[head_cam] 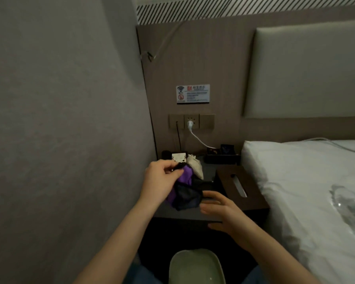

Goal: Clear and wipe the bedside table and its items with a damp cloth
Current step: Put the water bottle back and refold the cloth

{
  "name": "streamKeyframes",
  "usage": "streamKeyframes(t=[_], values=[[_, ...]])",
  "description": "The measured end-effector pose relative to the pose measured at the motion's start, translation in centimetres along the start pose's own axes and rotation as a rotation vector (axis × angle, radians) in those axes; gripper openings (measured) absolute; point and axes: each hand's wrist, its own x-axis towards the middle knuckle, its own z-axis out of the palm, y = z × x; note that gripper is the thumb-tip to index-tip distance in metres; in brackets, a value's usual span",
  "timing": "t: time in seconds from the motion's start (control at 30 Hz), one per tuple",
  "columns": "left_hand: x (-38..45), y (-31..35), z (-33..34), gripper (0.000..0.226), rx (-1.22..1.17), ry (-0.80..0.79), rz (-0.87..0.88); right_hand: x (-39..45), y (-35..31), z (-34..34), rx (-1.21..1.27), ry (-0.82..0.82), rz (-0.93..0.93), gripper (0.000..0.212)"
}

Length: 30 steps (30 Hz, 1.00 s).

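While the left hand (159, 182) pinches the top of a limp purple and dark cloth (182, 190) at frame centre, its folds hang onto the dark bedside table (210, 172). The right hand (223, 212) hovers just beside it, fingers spread, holding nothing. A wooden tissue box (237, 184) lies right; items behind are blurred.

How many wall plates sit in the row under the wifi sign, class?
3, side by side: the left plate has a dark cord, the middle plate holds a white plug, the right plate is bare. None seems hidden.
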Motion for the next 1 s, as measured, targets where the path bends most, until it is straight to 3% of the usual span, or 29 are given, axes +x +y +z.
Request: streamKeyframes(t=[0.1, 0.2, 0.33, 0.4, 0.57, 0.6, 0.7, 0.77, 0.87, 0.93, 1.0], values=[[0.0, -0.1, 0.2, 0.015, 0.346, -0.156, 0.026, -0.4, -0.9, -0.2, -0.016, 0.032, 0.007, 0.056], [-0.2, 0.3, 0.2, 0.009, 0.154, -0.231, -0.068, -0.3, -1.6, -0.1, -0.045, 0.020, -0.016, 0.047], [0.4, 1.3, 0.3, 0.018, 0.042, -0.239, -0.074, -0.1, -2.2, 0.6, -0.061, 0.029, -0.070, 0.039], [0.2, 2.0, 0.6, 0.006, -0.075, -0.266, -0.082, 0.1, -2.2, 1.0, -0.043, 0.069, -0.115, 0.030], [1.2, 1.7, 0.2, 0.012, -0.087, -0.303, -0.144, 1.3, -2.7, 0.0, -0.015, 0.219, -0.222, 0.008], [1.4, 1.5, 0.0, 0.009, -0.116, -0.304, -0.168, 1.5, -3.3, -0.5, 0.001, 0.216, -0.216, 0.008], [1.6, 0.3, -0.6, 0.031, -0.197, -0.306, -0.240, 1.8, -5.3, -1.6, 0.018, 0.086, -0.172, 0.010], [1.6, -0.1, -1.1, 0.029, -0.259, -0.310, -0.248, 1.9, -6.4, -1.9, -0.009, 0.026, -0.156, 0.008], [1.6, 0.7, -1.4, 0.025, -0.334, -0.273, -0.146, 2.2, -7.2, -2.1, -0.087, 0.038, -0.213, 0.011], [1.6, 1.5, -1.1, 0.024, -0.268, -0.197, 0.000, 2.4, -7.7, -1.9, -0.129, 0.067, -0.247, 0.005], [1.6, 2.3, -0.7, 0.016, -0.162, -0.134, 0.128, 2.7, -7.9, -1.7, -0.139, 0.086, -0.246, 0.015]])
